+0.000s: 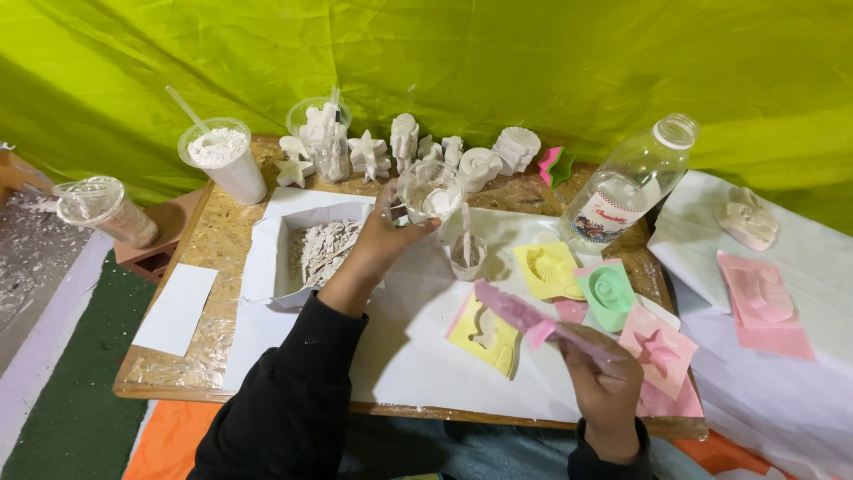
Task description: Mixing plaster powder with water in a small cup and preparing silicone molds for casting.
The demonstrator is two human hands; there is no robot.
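A green cloth hung behind our wooden worktop [222, 233]. Our left hand [384, 238] had its fingers [388, 203] wrapped round a clear plastic cup [431, 191] of white mix, held above the paper. Our right hand [607, 382] pinched a pink knife [524, 316] over the yellow mould [487, 336]. We judged the tilted cup could slop onto the small cup [468, 256] below.

A bright lime-green cloth [551, 62] hangs as the backdrop, creased and evenly lit. In front of it stands a low chipboard table [213, 240] partly covered with white paper [418, 356], with a white-draped surface [782, 400] to the right. Below lie an orange mat [178, 436], a green carpet [80, 400] and a pale ledge [44, 329] on the left.
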